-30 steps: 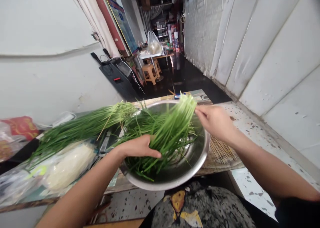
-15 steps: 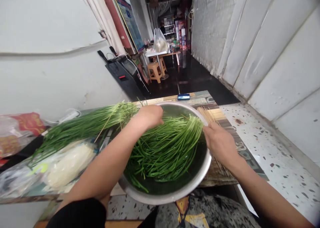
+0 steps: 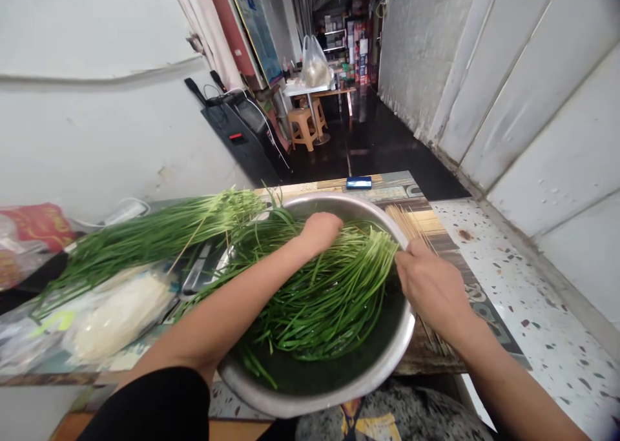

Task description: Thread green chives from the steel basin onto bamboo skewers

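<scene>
Long green garlic chives (image 3: 329,299) lie in a wide metal basin (image 3: 324,402), their pale ends bunched toward the right rim. My left hand (image 3: 320,231) is closed over the far middle of the basin on a bunch of chives, whose leaves trail left under my forearm and across the left rim. Its fingertips are hidden. At the right rim, beside the pale ends, my right hand (image 3: 429,276) is closed on the basin's edge. Another heap of chives (image 3: 159,234) lies on the table to the left of the basin.
Thin wooden skewers (image 3: 407,225) lie right of the basin on the wood-patterned table (image 3: 453,260). A blue box (image 3: 359,183) sits at the far edge. A plastic bag with pale contents (image 3: 121,312) lies left. Farther off stand a stool (image 3: 301,128) and a white table (image 3: 305,91).
My left hand has moved right, farther over the basin, and more chives now hang across the left rim. My right hand stays at the right rim.
</scene>
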The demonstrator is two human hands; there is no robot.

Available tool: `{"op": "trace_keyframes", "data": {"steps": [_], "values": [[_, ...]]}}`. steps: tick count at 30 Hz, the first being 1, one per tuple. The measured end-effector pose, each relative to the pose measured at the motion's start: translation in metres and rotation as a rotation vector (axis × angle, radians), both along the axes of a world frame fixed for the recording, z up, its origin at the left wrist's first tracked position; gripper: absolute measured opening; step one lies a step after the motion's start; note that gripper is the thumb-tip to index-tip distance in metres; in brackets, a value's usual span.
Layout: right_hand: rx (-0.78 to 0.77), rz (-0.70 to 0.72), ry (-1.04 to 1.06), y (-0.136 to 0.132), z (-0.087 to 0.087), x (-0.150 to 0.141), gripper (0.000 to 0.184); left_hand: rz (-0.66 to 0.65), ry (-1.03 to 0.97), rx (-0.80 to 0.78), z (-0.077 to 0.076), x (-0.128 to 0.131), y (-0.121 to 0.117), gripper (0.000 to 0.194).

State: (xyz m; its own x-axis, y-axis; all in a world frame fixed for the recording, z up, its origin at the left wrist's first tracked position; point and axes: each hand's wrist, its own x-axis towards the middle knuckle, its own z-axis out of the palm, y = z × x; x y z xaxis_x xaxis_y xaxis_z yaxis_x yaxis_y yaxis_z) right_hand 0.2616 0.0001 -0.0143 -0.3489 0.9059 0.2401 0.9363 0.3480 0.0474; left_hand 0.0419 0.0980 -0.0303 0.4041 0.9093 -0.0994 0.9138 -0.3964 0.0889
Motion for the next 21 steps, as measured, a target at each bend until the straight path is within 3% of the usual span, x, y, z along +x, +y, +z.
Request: {"op": "trace_keyframes", "data": {"steps": [5, 9, 15, 18, 21], "values": [[-0.069, -0.051, -0.043, -0.003, 0.005, -0.002, 0.028, -0.037, 0.076, 0.107, 0.005, 0.000, -0.004, 0.022], [-0.072, -0.059, -0.013, -0.005, 0.005, -0.002, 0.029, -0.152, 0.047, 0.233, 0.006, 0.010, -0.011, 0.024], [-0.042, -0.048, 0.033, -0.005, 0.000, -0.001, 0.031, -0.076, 0.009, 0.094, 0.003, 0.014, -0.013, 0.026], [-0.025, -0.049, 0.079, -0.006, -0.002, 0.000, 0.031, -0.009, -0.145, 0.130, 0.004, 0.011, -0.013, 0.025], [-0.012, -0.040, 0.138, -0.006, -0.004, 0.002, 0.031, 0.168, -0.519, -0.057, 0.005, 0.007, -0.011, 0.025]]}}
